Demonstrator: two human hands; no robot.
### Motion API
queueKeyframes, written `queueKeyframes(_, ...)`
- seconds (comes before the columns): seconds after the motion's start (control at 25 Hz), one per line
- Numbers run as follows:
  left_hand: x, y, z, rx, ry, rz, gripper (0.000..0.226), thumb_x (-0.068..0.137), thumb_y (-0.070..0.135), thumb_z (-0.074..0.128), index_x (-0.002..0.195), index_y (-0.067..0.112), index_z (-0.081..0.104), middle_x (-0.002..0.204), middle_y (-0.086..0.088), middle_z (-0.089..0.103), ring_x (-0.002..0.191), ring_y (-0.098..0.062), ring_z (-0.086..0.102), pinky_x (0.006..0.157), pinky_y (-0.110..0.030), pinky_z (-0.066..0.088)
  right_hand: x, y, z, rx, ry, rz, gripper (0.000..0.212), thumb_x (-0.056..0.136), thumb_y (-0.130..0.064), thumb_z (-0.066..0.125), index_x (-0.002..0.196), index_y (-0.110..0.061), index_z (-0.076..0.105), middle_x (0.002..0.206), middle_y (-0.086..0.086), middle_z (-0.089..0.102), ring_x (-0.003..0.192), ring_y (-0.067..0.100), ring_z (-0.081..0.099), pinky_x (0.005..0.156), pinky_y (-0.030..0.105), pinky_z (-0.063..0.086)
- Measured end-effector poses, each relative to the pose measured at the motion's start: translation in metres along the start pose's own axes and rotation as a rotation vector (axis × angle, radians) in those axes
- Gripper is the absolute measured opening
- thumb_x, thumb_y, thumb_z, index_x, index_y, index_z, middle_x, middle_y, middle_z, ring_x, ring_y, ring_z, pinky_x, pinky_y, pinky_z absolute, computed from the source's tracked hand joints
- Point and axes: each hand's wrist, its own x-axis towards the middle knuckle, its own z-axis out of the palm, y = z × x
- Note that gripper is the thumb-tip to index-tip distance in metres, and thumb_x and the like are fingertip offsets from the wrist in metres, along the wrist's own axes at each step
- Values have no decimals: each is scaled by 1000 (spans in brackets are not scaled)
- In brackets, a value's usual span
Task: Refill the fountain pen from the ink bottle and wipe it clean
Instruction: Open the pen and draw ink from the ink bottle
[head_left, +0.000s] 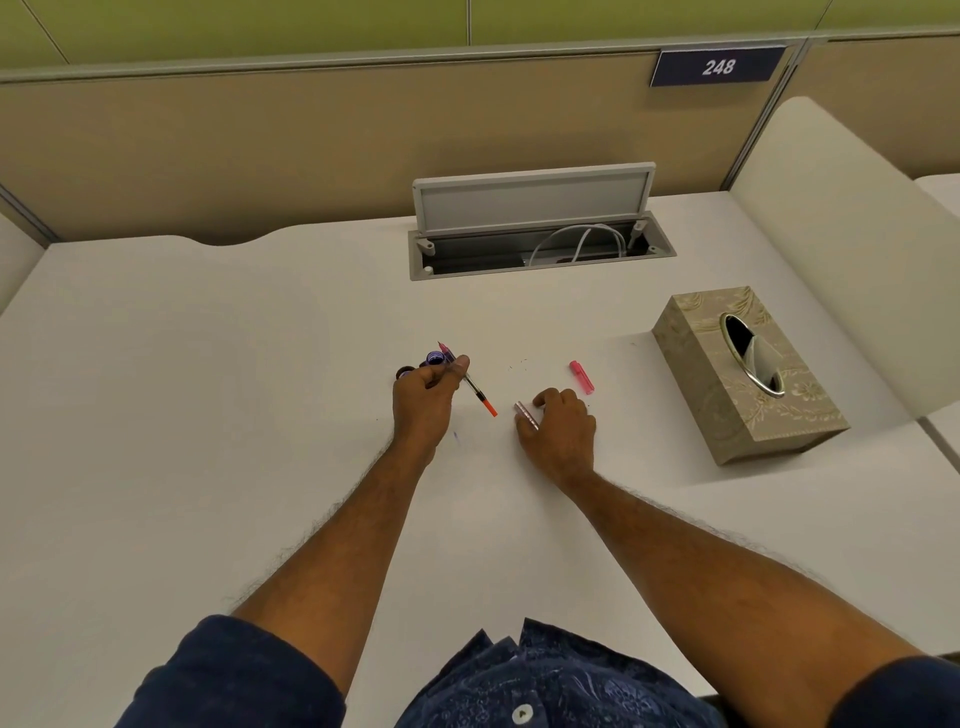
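We are wearing a dark navy short-sleeved shirt (561, 675) with a faint paler leaf pattern. Its left sleeve (234, 675) and right sleeve (893, 696) are ending near the elbows, leaving both forearms bare. A pale button (522, 713) is showing in front.

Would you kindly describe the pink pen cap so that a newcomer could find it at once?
Start at the patterned tissue box on the right of the white desk. Between it and the right hand lies the pink pen cap, flat on the desk. It is short, translucent pink and touched by nothing, unlike the orange-ended fountain pen held in the left hand.
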Motion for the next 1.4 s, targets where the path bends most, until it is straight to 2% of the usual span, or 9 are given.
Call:
queueKeyframes(0.24,-3,1,1,-6,-6,6,29,84,34,70,99,10,75,73,17,63,88,-15,68,91,-38,53,-2,1,-1,21,-3,-4,34,89,-41,57,110,-15,59,109,5,58,105,26,53,90,41,40)
queueKeyframes(0.52,-5,-1,2,19,-14,-7,31,85,35,68,99,8,74,77,11,63,91,-20,66,90,-39,53,-5,3,-3,171,21,3,53,80,-48,66,119,-16,52,106,3,59,102,24,55,92,42,39)
queueKeyframes(0.84,-6,-5,5,25,-17,-46,29,85,36,69,97,10,74,76,8,67,79,-5,62,87,-34,52,-6,8,-6,169,-5,-43,58,75,-43,71,122,-16,51,107,4,59,102,23,55,93,41,41)
queueKeyframes(0.96,-6,-5,5,25,-15,-42,31,85,35,68,99,8,73,76,6,67,78,-7,61,81,-29,52,-6,8,-6,167,-14,-57,58,74,-42,72,122,-15,52,107,4,59,102,24,55,93,41,41)
queueKeyframes(1.04,-7,-5,5,26,-11,-43,33,85,36,68,100,7,74,75,5,66,77,-9,60,73,-23,49,-7,8,-6,172,-2,-52,56,75,-42,72,120,-15,53,105,4,59,101,23,55,92,41,41)
queueKeyframes(1.12,-7,-6,5,31,-14,-41,34,86,37,68,100,6,74,75,5,66,75,-7,59,68,-20,46,-11,5,-7,185,91,-60,47,78,-41,71,114,-15,57,99,2,59,97,21,55,90,40,41)
queueKeyframes(1.2,-7,-7,6,38,-12,-44,35,86,38,67,101,6,73,79,2,67,78,-8,60,70,-21,47,-14,0,-10,289,196,-147,33,81,-38,69,106,-17,60,90,-1,60,88,17,57,83,41,44)
queueKeyframes(1.32,-5,-6,7,-17,-8,-85,34,86,38,67,100,8,73,84,0,69,88,-14,64,78,-28,51,-15,-15,-18,545,48,-332,36,81,-44,70,108,-23,58,84,-8,61,72,11,57,67,30,49)
queueKeyframes(1.4,-3,-4,8,-104,9,-158,27,85,37,69,92,12,73,84,2,69,91,-15,65,82,-31,52,-14,-27,-20,579,-38,-389,46,78,-44,75,114,-26,54,85,-11,62,69,12,59,64,22,49)
